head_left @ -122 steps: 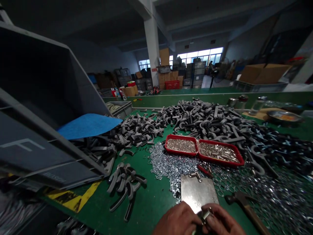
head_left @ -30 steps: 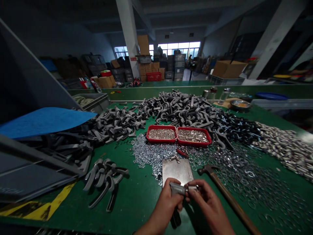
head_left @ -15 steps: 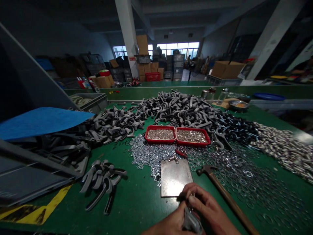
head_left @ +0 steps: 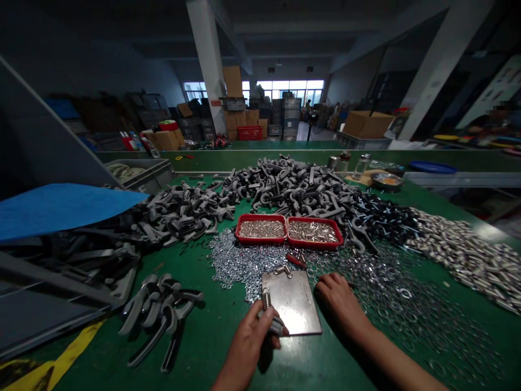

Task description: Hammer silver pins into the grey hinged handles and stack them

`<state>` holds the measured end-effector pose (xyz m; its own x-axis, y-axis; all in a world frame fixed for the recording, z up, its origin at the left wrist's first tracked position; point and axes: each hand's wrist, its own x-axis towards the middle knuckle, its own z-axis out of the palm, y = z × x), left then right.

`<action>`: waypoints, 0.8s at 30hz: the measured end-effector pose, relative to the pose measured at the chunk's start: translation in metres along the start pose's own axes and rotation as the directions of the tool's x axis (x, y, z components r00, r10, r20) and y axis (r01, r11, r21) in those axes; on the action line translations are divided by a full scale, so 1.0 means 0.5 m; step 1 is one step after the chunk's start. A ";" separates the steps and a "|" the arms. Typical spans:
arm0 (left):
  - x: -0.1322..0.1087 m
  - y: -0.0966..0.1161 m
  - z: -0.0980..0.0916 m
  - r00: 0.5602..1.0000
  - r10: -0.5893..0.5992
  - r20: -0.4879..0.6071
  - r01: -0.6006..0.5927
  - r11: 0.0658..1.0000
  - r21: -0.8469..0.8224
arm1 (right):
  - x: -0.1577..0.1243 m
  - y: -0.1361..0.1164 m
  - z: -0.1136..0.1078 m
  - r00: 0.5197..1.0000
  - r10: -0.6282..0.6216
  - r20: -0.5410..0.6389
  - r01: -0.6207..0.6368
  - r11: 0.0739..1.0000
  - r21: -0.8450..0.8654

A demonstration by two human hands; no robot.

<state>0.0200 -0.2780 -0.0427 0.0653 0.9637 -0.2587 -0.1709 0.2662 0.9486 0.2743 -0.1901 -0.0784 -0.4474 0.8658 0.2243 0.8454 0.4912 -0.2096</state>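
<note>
My left hand (head_left: 252,336) is closed around a grey plastic handle (head_left: 277,326), held over the near left corner of a flat metal plate (head_left: 295,304). A coil spring (head_left: 266,298) stands up above its fingers. My right hand (head_left: 340,301) rests low just right of the plate, fingers curled down. It covers the spot where the hammer's head lay, and the forearm hides the handle; what the fingers grip is hidden. At the plate's far edge lie a few springs (head_left: 283,270) and a small red-handled tool (head_left: 296,261).
Two red trays (head_left: 260,239) of small metal parts stand behind the plate among loose nuts (head_left: 232,260). Rings (head_left: 407,309) spread to the right, with metal sleeves (head_left: 468,250) beyond. Grey handles (head_left: 293,184) are heaped behind; a smaller group (head_left: 163,304) lies left, near a grey crate (head_left: 61,298).
My hands have parted from working together on the grey handle. The left now holds it farther left with the spring upright; the right has moved forward to where the hammer's head was visible.
</note>
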 end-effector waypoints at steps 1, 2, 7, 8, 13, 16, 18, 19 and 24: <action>0.003 0.004 -0.001 1.000 0.012 -0.012 -0.012 1.000 0.016 | 0.009 0.000 0.004 1.000 -0.013 0.003 0.013 1.000 0.013; 0.006 0.005 -0.001 0.999 0.024 -0.032 -0.024 0.999 0.023 | 0.015 0.001 0.007 1.000 -0.025 0.006 0.025 0.999 0.028; 0.018 -0.003 0.005 0.975 0.091 -0.202 -0.090 0.996 0.015 | -0.001 -0.008 -0.013 0.998 0.056 -0.039 -0.044 0.962 0.270; 0.019 -0.003 0.007 0.968 0.104 -0.228 -0.101 0.995 0.024 | -0.010 -0.022 -0.019 0.987 0.159 -0.028 -0.132 0.897 0.423; 0.026 -0.004 0.023 0.971 0.151 -0.188 -0.132 0.985 0.110 | -0.052 -0.160 -0.009 0.847 0.347 0.402 -0.399 -0.082 0.913; 0.025 -0.008 0.031 0.978 0.188 -0.087 -0.177 0.977 0.121 | -0.054 -0.229 0.018 0.841 0.230 0.490 -0.390 -0.370 0.843; 0.021 -0.013 0.033 0.975 0.211 -0.075 -0.199 0.971 0.134 | -0.048 -0.250 0.027 0.836 0.189 0.516 -0.394 -0.448 0.802; 0.018 -0.016 0.033 0.972 0.219 -0.081 -0.205 0.967 0.151 | -0.045 -0.254 0.028 0.834 0.175 0.524 -0.394 -0.475 0.787; 0.005 -0.032 0.031 0.970 0.201 -0.140 -0.164 0.957 0.239 | -0.031 -0.255 0.016 0.845 0.120 0.521 -0.384 -0.541 0.748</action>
<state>0.0383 -0.2802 -0.0558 -0.1087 0.9904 -0.0854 0.0602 0.0923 0.9939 0.1710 -0.2654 -0.0628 -0.4288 0.8405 -0.3311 -0.5037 -0.5267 -0.6848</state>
